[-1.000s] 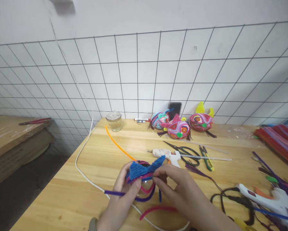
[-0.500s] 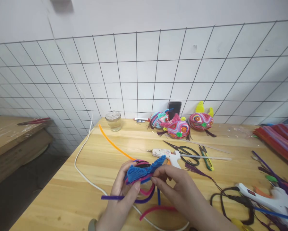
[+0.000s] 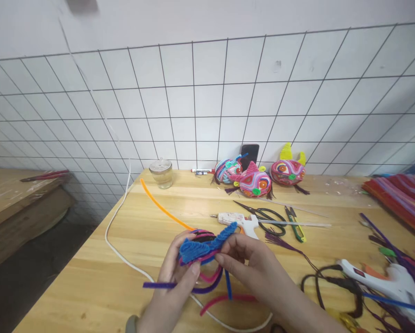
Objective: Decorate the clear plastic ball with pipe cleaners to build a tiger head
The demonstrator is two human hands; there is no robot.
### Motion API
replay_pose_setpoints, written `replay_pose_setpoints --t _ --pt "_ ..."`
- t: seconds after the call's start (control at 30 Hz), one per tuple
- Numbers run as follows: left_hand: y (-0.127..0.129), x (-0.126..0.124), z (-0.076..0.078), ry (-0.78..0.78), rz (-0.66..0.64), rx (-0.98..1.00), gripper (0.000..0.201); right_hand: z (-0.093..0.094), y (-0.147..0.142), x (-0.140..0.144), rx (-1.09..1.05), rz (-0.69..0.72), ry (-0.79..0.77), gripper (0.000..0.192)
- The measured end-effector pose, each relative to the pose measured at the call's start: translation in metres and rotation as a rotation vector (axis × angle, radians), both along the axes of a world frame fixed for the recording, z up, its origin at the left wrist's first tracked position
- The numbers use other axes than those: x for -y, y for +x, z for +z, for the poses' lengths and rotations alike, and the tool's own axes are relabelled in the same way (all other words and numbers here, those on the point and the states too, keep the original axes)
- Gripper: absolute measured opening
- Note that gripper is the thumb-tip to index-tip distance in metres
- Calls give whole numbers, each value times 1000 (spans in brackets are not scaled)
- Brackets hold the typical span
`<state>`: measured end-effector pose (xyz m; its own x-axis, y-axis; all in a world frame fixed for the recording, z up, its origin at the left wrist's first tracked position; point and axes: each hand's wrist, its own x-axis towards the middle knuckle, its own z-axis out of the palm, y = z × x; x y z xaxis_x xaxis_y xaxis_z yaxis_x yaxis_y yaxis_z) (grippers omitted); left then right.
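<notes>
Wrapped in my left hand (image 3: pixel 180 273) is a small round craft figure of pipe cleaners (image 3: pixel 204 237), in pink, black and blue bands. Two blue ear-like pieces (image 3: pixel 197 249) stand out on its near side. Fingers of my right hand (image 3: pixel 249 263) pinch at the figure's right edge, beside the blue ear; what lies between the fingertips is hidden. A purple pipe cleaner (image 3: pixel 207 289) curls below the figure, its end passing over my left hand. A blue strip (image 3: pixel 228 284) hangs beneath. An orange pipe cleaner (image 3: pixel 162 208) reaches out to the upper left.
Beyond my hands lie a glue gun (image 3: pixel 235 219), black-handled scissors (image 3: pixel 270 219) and green thread snips (image 3: pixel 295 224). Several finished figures (image 3: pixel 254 182), a phone (image 3: pixel 249 156) and a glass jar (image 3: pixel 161 175) stand by the tiled wall. Another glue gun (image 3: pixel 384 280) lies right; a white cord (image 3: pixel 115 249) crosses left.
The view has shifted slightly, so the tabletop things sit a little further left and up. Both hands keep their hold; the hanging blue strip leans slightly more.
</notes>
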<state>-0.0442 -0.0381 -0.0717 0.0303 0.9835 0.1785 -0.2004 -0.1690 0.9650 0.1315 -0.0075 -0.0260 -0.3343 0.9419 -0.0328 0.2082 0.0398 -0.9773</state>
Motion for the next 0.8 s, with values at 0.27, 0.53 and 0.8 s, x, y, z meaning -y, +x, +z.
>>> replay_pose_setpoints --t 0.27,0.53,0.8 --pt "2 1 -4 -39 8 28 33 -3 0 -3 -145 31 -115 19" --pt "3 -2 -5 -62 19 55 36 -8 1 -5 -204 43 -132 23" --pt "3 0 -2 -92 13 38 37 -10 2 -6 -201 38 -134 27"
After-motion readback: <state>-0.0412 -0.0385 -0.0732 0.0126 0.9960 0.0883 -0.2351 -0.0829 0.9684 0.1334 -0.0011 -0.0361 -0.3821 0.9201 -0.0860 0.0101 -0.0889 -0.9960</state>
